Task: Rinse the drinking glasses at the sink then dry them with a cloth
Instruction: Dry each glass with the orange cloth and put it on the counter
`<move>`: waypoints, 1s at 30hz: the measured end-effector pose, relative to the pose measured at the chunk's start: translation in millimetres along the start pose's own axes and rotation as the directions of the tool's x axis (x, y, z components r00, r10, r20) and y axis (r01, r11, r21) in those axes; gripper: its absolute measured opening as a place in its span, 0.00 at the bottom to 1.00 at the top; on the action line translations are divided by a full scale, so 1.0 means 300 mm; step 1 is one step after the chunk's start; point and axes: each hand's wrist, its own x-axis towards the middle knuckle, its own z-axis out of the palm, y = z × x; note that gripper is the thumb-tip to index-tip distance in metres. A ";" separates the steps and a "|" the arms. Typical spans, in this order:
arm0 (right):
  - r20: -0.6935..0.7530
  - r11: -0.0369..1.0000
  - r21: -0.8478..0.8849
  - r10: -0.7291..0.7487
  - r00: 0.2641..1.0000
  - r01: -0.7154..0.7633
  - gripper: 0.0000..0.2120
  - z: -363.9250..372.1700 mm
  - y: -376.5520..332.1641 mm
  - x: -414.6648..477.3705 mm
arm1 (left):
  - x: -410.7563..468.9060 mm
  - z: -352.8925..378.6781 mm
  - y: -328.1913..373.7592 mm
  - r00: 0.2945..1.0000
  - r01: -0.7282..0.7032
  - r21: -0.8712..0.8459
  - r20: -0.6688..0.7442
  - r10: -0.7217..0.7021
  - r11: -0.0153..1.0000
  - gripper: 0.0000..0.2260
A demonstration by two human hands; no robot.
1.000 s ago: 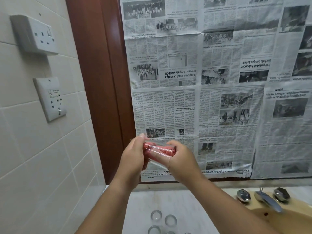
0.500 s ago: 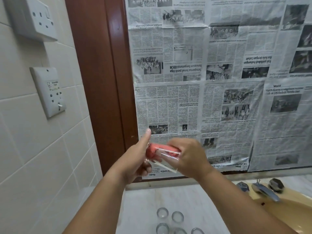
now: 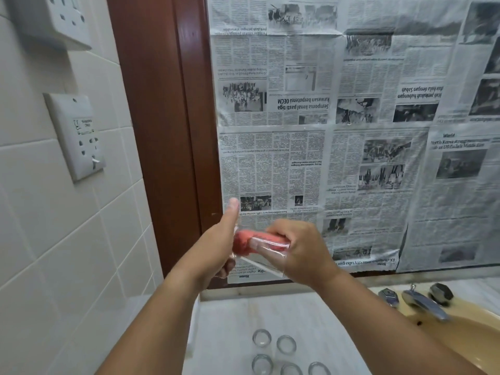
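The right hand (image 3: 303, 247) curls around a clear drinking glass (image 3: 270, 249), held sideways above the pale stone worktop (image 3: 311, 315). The left hand (image 3: 216, 247), thumb raised, grips a red cloth (image 3: 243, 242) stuffed into the glass's mouth. Five more clear glasses (image 3: 286, 343) stand on the worktop below.

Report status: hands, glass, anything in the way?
Right hand grips glass sideways. Left hand holds red cloth inside it. Five glasses on counter below, nothing blocking.

A cream tiled wall (image 3: 40, 239) on the left carries one white socket (image 3: 54, 17) above another (image 3: 78, 136). A dark wooden frame (image 3: 162, 131) borders overlapping newspaper sheets (image 3: 324, 131), several upside down. Below lies a pale stone counter (image 3: 270, 315).
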 end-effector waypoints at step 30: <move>0.240 0.826 0.375 0.352 0.905 -0.421 0.15 -0.021 0.006 -0.014 | 0.019 0.034 -0.050 0.997 0.021 -0.082 0.073 -0.015 0.996 0.35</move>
